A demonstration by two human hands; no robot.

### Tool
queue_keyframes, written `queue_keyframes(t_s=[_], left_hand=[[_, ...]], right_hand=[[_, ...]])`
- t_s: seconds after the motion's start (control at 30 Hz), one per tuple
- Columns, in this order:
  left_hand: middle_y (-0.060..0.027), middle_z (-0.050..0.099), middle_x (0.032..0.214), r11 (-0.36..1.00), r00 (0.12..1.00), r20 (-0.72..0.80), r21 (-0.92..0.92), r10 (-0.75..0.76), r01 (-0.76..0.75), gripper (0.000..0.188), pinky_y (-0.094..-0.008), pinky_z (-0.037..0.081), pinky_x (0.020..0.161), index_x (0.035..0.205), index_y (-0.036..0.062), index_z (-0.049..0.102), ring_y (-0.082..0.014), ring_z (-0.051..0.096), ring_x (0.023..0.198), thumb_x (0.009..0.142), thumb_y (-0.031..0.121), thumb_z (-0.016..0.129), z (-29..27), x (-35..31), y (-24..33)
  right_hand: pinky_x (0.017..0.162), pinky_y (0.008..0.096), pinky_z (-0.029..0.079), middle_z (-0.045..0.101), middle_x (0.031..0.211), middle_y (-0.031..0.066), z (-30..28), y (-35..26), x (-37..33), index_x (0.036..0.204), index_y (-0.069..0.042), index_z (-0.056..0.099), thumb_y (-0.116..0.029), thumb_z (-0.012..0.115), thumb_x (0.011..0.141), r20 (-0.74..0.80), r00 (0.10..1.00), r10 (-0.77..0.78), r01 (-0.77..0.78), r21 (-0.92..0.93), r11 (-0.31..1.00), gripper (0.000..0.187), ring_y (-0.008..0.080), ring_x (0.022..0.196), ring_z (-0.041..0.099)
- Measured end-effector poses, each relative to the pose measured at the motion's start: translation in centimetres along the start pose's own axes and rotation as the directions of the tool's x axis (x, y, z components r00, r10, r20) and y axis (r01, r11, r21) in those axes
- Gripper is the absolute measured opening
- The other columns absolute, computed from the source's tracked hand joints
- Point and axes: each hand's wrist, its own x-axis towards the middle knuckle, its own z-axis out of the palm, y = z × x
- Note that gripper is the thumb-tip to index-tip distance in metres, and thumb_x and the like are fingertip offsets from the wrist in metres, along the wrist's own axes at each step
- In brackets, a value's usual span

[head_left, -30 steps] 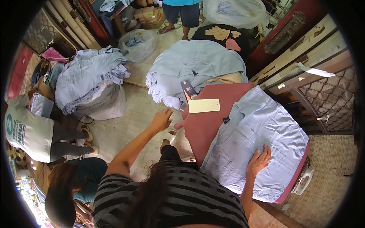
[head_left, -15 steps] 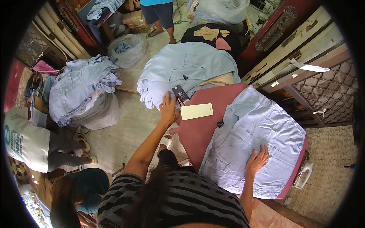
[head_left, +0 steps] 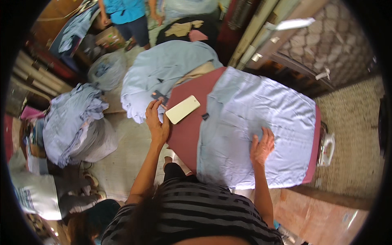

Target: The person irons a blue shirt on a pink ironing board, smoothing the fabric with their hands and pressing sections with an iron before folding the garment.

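A light blue garment [head_left: 232,163] lies spread and slightly wrinkled over a dark red padded ironing board [head_left: 185,143]. My right hand [head_left: 262,147] rests on it, fingers loosely stretched. A small dark label [head_left: 205,117] shows near the garment's left edge. On the bare red part lies a blank cream tag [head_left: 183,109] with a hole at one end. My left hand [head_left: 158,124] is at the tag's near-left corner, fingers apart and bent, thumb beside the corner; contact is unclear. Just beyond its fingertips is a dark printed tag [head_left: 159,96].
A big pale blue cloth heap [head_left: 163,65] stands beyond the board, another garment pile [head_left: 73,122] at left. A white iron [head_left: 326,149] sits at the board's right end. One person [head_left: 126,16] stands at the back, another [head_left: 36,192] at lower left. A metal grille [head_left: 314,45] is at right.
The whole view has turned and shifted, so the board appears farther left. My right hand still lies on the garment and my left stays by the tags. The person at the back shows more.
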Motion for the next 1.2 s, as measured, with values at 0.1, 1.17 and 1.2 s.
queue_keyframes(t_s=[0.1, 1.17, 1.2], left_hand=[[-0.0171, 0.051, 0.135, 0.974, 0.964, 0.151, 0.025, 0.218, -0.225, 0.053, -0.0468, 0.034, 0.106, 0.127, 0.0054, 0.058, -0.0377, 0.046, 0.128, 0.075, 0.003, 0.062, -0.1, 0.3, 7.5], [-0.0149, 0.047, 0.146, 0.903, 0.665, 0.639, -0.115, 0.387, -0.415, 0.048, -0.0511, 0.028, 0.111, 0.134, 0.0051, 0.055, -0.0371, 0.038, 0.14, 0.089, 0.017, 0.065, 7.5, -2.2, 17.5], [-0.0148, 0.044, 0.149, 0.9, 0.686, 0.642, -0.015, 0.342, -0.435, 0.05, -0.0513, 0.026, 0.112, 0.137, 0.0055, 0.052, -0.0369, 0.035, 0.141, 0.091, 0.02, 0.063, 8.2, -2.6, 17.4]], right_hand=[[0.107, 0.0519, 0.029, 0.046, 0.138, 0.0086, 0.0, 0.2, 0.0, 0.139, -0.011, 0.046, -0.04, 0.054, 0.097, -0.022, 1.0, -0.018, 0.018, -0.017, 1.0, 0.051, 0.0305, 0.135, 0.039], [0.104, 0.0465, 0.038, 0.054, 0.134, 0.016, -7.7, 18.1, 3.6, 0.128, -0.008, 0.056, -0.011, 0.066, 0.09, -0.109, 0.986, -0.126, 0.141, 0.144, 0.98, 0.04, 0.0365, 0.123, 0.052], [0.104, 0.0459, 0.039, 0.055, 0.133, 0.0157, -8.0, 20.7, 4.0, 0.127, -0.008, 0.057, -0.011, 0.066, 0.09, -0.117, 0.984, -0.135, 0.15, 0.126, 0.981, 0.038, 0.0366, 0.122, 0.053]])
